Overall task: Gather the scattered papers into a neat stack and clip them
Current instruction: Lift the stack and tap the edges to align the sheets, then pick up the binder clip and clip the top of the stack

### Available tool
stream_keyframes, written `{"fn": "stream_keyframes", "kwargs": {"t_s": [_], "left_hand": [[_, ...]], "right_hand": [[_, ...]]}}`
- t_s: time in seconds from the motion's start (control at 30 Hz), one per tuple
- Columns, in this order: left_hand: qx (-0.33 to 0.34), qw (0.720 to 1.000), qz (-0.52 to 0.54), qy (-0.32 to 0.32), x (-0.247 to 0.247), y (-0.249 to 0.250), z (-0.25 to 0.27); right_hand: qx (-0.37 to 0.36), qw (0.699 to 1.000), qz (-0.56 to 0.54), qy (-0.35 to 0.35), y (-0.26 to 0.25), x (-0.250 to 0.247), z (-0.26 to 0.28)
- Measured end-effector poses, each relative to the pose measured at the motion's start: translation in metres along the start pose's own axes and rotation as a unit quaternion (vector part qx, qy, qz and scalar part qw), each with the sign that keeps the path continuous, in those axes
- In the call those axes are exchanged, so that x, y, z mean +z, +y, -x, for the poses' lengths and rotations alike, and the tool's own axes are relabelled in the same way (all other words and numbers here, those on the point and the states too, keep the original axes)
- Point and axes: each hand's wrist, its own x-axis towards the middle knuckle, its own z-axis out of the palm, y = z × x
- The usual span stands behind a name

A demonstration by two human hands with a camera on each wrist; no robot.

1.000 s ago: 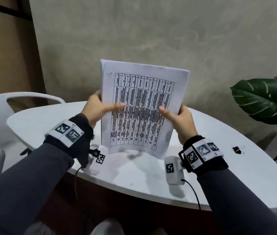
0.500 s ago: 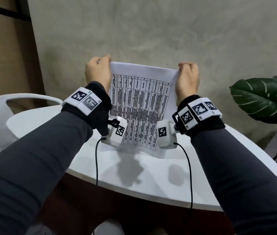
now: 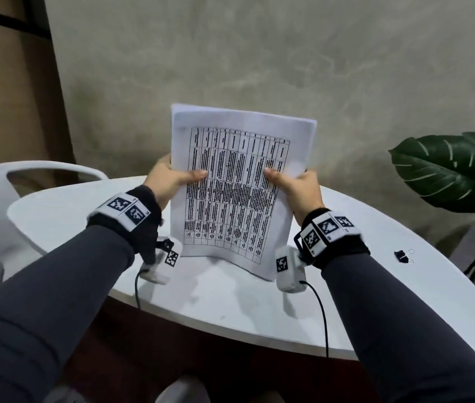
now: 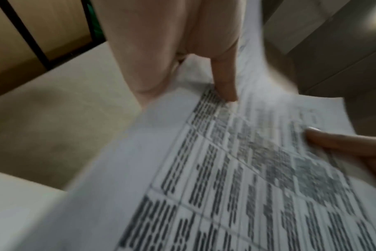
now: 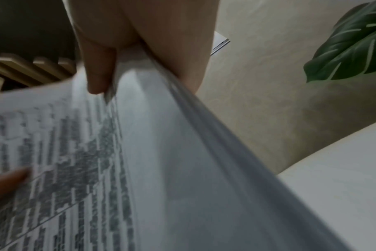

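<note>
A stack of white papers [image 3: 239, 181] with a printed table on the front sheet stands upright, its bottom edge on the white table [image 3: 259, 309]. My left hand [image 3: 172, 177] grips its left side, thumb across the front. At the opposite edge my right hand [image 3: 294, 184] holds on the same way. The wrist views are blurred: the papers [image 4: 236, 178] fill the left one under my left hand [image 4: 204, 71], and the sheets' edges [image 5: 182, 152] run below my right hand [image 5: 129, 56]. A black binder clip [image 3: 404, 255] lies on the table at the right, apart from both hands.
A white chair [image 3: 3, 199] stands at the table's left end. A large-leafed green plant [image 3: 451, 175] is beyond the right end. A grey wall rises close behind the table. Cables hang from the wrist cameras over the near table edge.
Half a second ago both hands sat at the stack's top corners; now they have slid back down to its sides, and the stack stands more upright on the table.
</note>
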Motion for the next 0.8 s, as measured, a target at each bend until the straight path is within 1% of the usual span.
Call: {"fn": "stream_keyframes", "kwargs": {"t_s": [0.1,0.17,0.2,0.27,0.33,0.4,0.43,0.5,0.57,0.67,0.73,0.77,0.8], "left_hand": [[0.025,0.998,-0.004,0.065,0.015,0.019,0.001],[0.050,0.994,0.003,0.095,0.023,0.026,-0.002],[0.063,0.993,0.012,0.100,0.025,0.026,-0.003],[0.061,0.994,0.034,0.089,0.027,0.016,-0.002],[0.029,0.996,0.044,0.079,0.027,-0.003,0.003],[-0.007,0.996,0.048,0.073,0.024,-0.023,0.009],[-0.024,0.996,0.045,0.069,0.021,-0.031,0.009],[-0.052,0.995,0.035,0.074,0.020,-0.038,0.010],[-0.067,0.994,0.000,0.083,0.019,-0.043,0.006],[-0.050,0.993,-0.021,0.102,0.026,-0.038,0.012],[-0.025,0.995,-0.029,0.094,0.030,-0.035,0.016],[-0.008,0.996,-0.036,0.086,0.031,-0.033,0.019],[-0.001,0.997,-0.038,0.069,0.033,-0.033,0.018]], "right_hand": [[-0.043,0.999,0.015,0.029,-0.020,0.004,-0.005],[-0.046,0.997,-0.006,0.062,-0.029,0.006,-0.009],[-0.043,0.996,-0.015,0.074,-0.030,0.006,-0.009],[-0.021,0.997,-0.011,0.072,-0.019,0.007,-0.006],[0.023,0.999,0.021,0.035,0.003,0.007,0.001],[0.075,0.997,0.030,-0.007,0.021,0.006,0.011],[0.090,0.995,0.027,-0.020,0.027,0.005,0.014],[0.097,0.995,0.025,-0.029,0.030,0.005,0.015],[0.102,0.994,0.025,-0.027,0.031,0.005,0.014],[0.096,0.995,0.010,-0.031,0.034,0.002,0.013],[0.084,0.995,0.000,-0.045,0.034,-0.006,0.010],[0.075,0.996,-0.020,-0.033,0.036,-0.014,0.007],[0.068,0.997,-0.035,0.009,0.039,-0.025,0.002]]}}
